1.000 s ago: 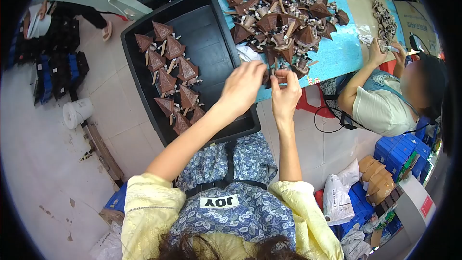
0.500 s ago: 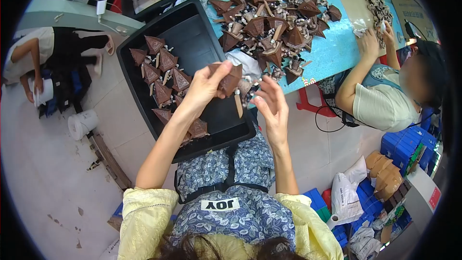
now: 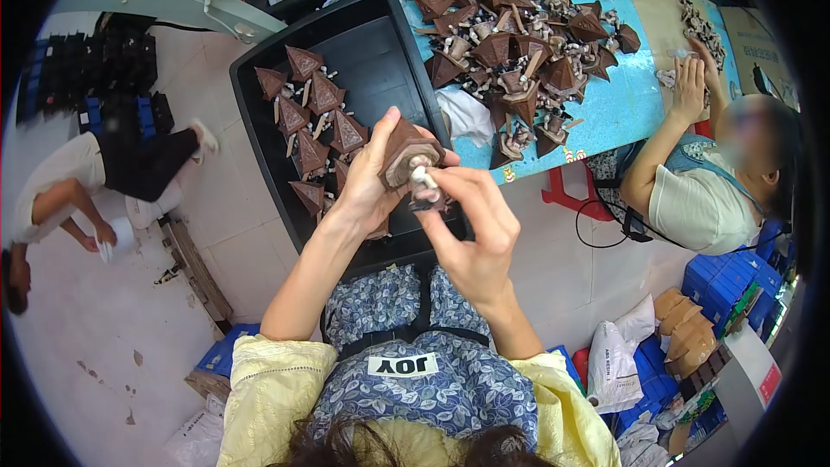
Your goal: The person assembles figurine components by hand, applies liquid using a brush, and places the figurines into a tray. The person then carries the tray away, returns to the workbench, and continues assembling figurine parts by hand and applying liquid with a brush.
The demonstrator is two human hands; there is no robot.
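Observation:
My left hand (image 3: 367, 186) is closed around a brown pointed roof-shaped piece (image 3: 403, 149), its hollow underside turned toward me. Between the thumb and fingers of my right hand (image 3: 480, 229) is a small pale figurine with dark parts (image 3: 424, 183), held against that underside. Whether the two are joined I cannot tell. Below and left of my hands, a black tray (image 3: 385, 60) holds several similar brown pieces (image 3: 327, 93) in rows on its left side, with small figures and wooden sticks among them.
A blue table (image 3: 635, 78) bears a heap of brown pieces and figurines (image 3: 519, 52), with a white cloth (image 3: 465, 114) at its edge. A seated co-worker (image 3: 692, 182) handles small parts at right. Another person (image 3: 65, 186) bends over at left. Blue crates (image 3: 722, 277) stand lower right.
My right hand has gone from loosely spread to pinching the figurine against the roof-shaped piece. My left hand has turned that piece underside toward me. The person at left has shifted lower.

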